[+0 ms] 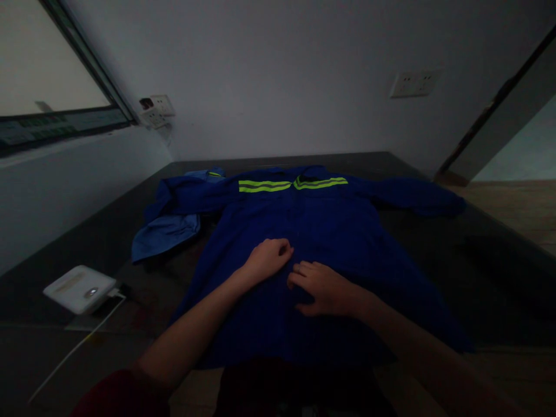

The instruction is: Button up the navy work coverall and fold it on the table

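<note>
Through the head camera I see a dark blue work jacket [334,231] lying front-up on a dark, smooth table [430,246], collar toward the wall, hem toward the wearer. As far as I can judge, the spreading-out is largely done: both sleeves reach sideways, the left-hand one bent, and the front panels meet along the middle. How much is left I can't tell.

My left hand [270,256] is over the front, its grip curled, thumb near forefinger; I can't tell whether it pinches cloth. My right hand [321,286], just beside it, has fingers bent and thumb spread apart.

The fabric looks matte and softly creased, with flat yellow-green and grey bands [264,186] across the chest. Lighter blue cloth [167,234] lies beneath the bent sleeve; nearer sits a rounded white box [80,288] with a thin cable [82,343].
</note>
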`<state>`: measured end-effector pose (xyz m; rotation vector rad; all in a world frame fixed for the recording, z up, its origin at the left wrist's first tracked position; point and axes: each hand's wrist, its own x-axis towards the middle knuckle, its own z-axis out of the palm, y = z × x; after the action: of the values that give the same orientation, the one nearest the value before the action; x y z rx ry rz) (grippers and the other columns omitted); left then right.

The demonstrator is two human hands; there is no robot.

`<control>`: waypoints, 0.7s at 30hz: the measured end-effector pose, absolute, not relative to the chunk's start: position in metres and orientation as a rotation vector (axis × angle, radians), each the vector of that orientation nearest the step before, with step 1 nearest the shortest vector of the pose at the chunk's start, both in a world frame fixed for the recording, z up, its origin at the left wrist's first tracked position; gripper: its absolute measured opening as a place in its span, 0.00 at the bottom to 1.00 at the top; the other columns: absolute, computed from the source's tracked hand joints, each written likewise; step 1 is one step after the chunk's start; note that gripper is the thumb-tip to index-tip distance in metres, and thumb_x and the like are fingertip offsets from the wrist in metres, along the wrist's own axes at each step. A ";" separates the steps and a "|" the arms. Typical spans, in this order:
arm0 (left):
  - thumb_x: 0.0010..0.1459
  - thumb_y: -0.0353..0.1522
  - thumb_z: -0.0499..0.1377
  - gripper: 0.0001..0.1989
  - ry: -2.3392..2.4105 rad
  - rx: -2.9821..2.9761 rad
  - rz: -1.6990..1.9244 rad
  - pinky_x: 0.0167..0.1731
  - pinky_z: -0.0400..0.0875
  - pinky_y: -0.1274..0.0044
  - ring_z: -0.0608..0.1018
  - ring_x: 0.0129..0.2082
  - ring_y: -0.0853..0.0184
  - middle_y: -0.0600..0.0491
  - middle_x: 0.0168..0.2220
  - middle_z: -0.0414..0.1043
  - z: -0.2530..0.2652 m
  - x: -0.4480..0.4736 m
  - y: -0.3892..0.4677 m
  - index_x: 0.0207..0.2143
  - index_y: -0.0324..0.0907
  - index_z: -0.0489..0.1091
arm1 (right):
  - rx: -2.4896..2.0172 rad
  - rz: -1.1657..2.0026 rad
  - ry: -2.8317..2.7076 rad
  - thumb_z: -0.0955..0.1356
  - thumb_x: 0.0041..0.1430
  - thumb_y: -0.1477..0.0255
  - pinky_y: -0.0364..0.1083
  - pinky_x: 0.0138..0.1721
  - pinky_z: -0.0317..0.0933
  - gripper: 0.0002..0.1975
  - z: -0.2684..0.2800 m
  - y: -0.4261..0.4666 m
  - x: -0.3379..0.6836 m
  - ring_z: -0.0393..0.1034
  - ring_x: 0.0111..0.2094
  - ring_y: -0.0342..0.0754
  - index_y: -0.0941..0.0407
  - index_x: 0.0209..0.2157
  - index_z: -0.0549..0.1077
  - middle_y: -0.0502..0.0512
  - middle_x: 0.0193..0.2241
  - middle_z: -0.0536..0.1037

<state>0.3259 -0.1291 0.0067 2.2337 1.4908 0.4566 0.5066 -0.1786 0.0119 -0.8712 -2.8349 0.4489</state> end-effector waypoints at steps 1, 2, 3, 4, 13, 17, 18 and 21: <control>0.59 0.38 0.51 0.12 1.503 2.221 0.510 0.23 0.54 0.80 0.71 0.24 0.70 0.56 0.24 0.70 0.010 0.327 -0.131 0.28 0.42 0.68 | -0.892 0.472 -2.807 0.68 0.53 0.70 0.46 0.38 0.57 0.10 0.013 -0.178 0.507 0.64 0.38 0.50 0.56 0.38 0.69 0.56 0.37 0.70; 0.59 0.38 0.51 0.12 1.497 2.208 0.582 0.22 0.54 0.80 0.70 0.23 0.71 0.57 0.23 0.69 0.015 0.327 -0.135 0.29 0.42 0.68 | -0.927 0.516 -2.763 0.67 0.54 0.73 0.45 0.37 0.57 0.08 0.014 -0.176 0.508 0.65 0.37 0.48 0.56 0.37 0.69 0.55 0.36 0.71; 0.59 0.38 0.51 0.12 1.460 2.199 0.657 0.22 0.55 0.81 0.69 0.22 0.72 0.57 0.22 0.68 0.022 0.328 -0.140 0.29 0.41 0.67 | -0.973 0.575 -2.706 0.65 0.54 0.75 0.44 0.36 0.57 0.07 0.015 -0.174 0.510 0.65 0.36 0.47 0.57 0.36 0.69 0.54 0.34 0.71; 0.60 0.38 0.51 0.12 1.385 2.200 0.712 0.22 0.55 0.81 0.68 0.22 0.73 0.58 0.22 0.67 0.028 0.330 -0.146 0.29 0.40 0.67 | -1.029 0.635 -2.637 0.64 0.54 0.77 0.43 0.34 0.57 0.06 0.016 -0.172 0.512 0.65 0.34 0.45 0.57 0.35 0.70 0.54 0.33 0.71; 0.56 0.35 0.59 0.05 0.831 2.467 0.003 0.21 0.56 0.82 0.71 0.23 0.74 0.59 0.24 0.70 0.043 0.344 -0.186 0.32 0.43 0.69 | -1.252 1.000 -2.057 0.64 0.54 0.74 0.41 0.28 0.56 0.01 0.007 -0.152 0.523 0.65 0.26 0.42 0.56 0.30 0.67 0.47 0.23 0.70; 0.54 0.38 0.60 0.10 0.945 2.618 -0.112 0.23 0.60 0.80 0.75 0.29 0.68 0.57 0.32 0.73 0.032 0.348 -0.187 0.37 0.45 0.68 | -1.199 1.076 -1.976 0.64 0.53 0.72 0.41 0.27 0.57 0.03 0.004 -0.152 0.523 0.64 0.25 0.42 0.56 0.29 0.66 0.47 0.22 0.69; 0.54 0.39 0.60 0.10 0.956 2.639 -0.129 0.24 0.61 0.79 0.76 0.30 0.67 0.56 0.34 0.74 0.032 0.349 -0.188 0.37 0.45 0.68 | -1.194 1.084 -1.972 0.64 0.53 0.71 0.41 0.27 0.57 0.03 0.004 -0.152 0.523 0.64 0.25 0.42 0.56 0.29 0.66 0.47 0.22 0.69; 0.54 0.41 0.60 0.13 1.012 2.685 -0.175 0.25 0.64 0.77 0.77 0.33 0.62 0.53 0.37 0.74 0.032 0.350 -0.191 0.38 0.43 0.67 | -1.195 1.090 -1.974 0.65 0.53 0.72 0.41 0.27 0.56 0.03 0.002 -0.151 0.523 0.63 0.25 0.42 0.56 0.28 0.66 0.46 0.22 0.69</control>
<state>0.3505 -0.1913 0.0317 2.6848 1.0120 -0.1751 0.5227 -0.1509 0.0023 -1.1947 -1.9740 1.0903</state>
